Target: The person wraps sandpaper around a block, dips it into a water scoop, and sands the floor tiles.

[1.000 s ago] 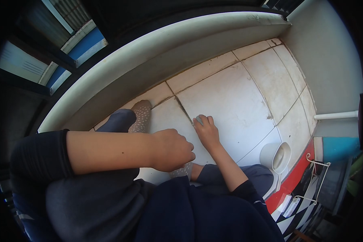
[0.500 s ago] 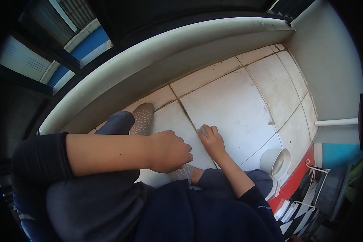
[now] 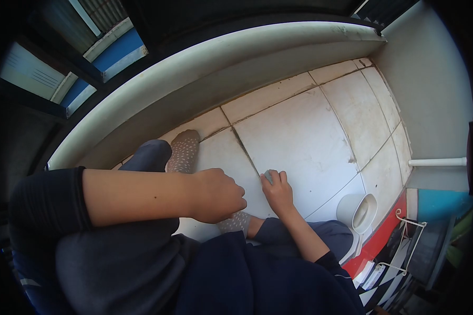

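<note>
My right hand (image 3: pixel 277 193) presses a small grey piece (image 3: pixel 268 176) between thumb and fingers against the white tiled floor (image 3: pixel 305 136). What kind of thing it is, I cannot make out. It sits beside a dark grout line (image 3: pixel 240 142). Closed in a loose fist, my left hand (image 3: pixel 218 194) hovers over my lower leg area; its inner side is turned away, so anything in it is hidden. My feet wear dotted brown socks (image 3: pixel 183 152), one further out and the other under my left hand.
A white dipper (image 3: pixel 347 212) with a handle stands on the floor at right. Beyond it are a red strip (image 3: pixel 376 244), a cream wire rack (image 3: pixel 418 247) and a white pipe (image 3: pixel 437 162). A low rounded ledge (image 3: pixel 194 58) borders the tiles, under dark window frames.
My right hand with the grey piece has shifted slightly down and right beside the grout line. My left hand has moved a little left, its fist still closed.
</note>
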`<action>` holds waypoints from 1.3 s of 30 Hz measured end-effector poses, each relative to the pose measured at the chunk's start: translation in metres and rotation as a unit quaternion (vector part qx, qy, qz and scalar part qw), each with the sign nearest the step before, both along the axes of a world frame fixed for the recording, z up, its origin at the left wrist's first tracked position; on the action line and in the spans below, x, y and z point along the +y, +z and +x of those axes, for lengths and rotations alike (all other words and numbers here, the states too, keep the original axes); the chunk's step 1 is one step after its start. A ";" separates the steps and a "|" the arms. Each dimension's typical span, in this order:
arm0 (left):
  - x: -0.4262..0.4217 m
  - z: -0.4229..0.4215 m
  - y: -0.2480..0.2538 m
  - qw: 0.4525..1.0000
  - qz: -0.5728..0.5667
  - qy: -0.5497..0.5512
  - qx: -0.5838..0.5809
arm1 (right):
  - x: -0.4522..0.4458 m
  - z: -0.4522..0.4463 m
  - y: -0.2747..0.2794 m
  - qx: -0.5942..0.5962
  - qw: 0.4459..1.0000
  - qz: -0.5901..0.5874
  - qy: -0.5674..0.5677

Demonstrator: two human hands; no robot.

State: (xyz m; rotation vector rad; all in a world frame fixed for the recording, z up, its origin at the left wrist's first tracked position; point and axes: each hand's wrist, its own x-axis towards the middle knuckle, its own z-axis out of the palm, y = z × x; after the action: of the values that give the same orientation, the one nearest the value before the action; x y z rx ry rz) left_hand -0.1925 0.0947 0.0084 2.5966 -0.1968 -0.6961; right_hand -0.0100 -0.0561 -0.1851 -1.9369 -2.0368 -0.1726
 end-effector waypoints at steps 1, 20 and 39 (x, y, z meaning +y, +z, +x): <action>-0.001 0.000 -0.002 1.000 0.006 -0.006 0.010 | 0.002 0.000 -0.001 0.000 1.000 -0.003 0.000; -0.007 0.006 -0.001 1.000 -0.011 -0.024 0.000 | 0.068 -0.007 -0.011 0.039 0.998 0.047 -0.017; 0.004 -0.009 -0.001 1.000 -0.010 0.009 -0.016 | 0.050 -0.002 -0.015 0.026 0.999 0.040 0.009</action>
State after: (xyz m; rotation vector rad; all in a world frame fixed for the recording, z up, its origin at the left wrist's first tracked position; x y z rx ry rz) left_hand -0.2016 0.0986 0.0075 2.5877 -0.1896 -0.6440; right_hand -0.0118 -0.0061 -0.2002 -1.8560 -1.9824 -0.1955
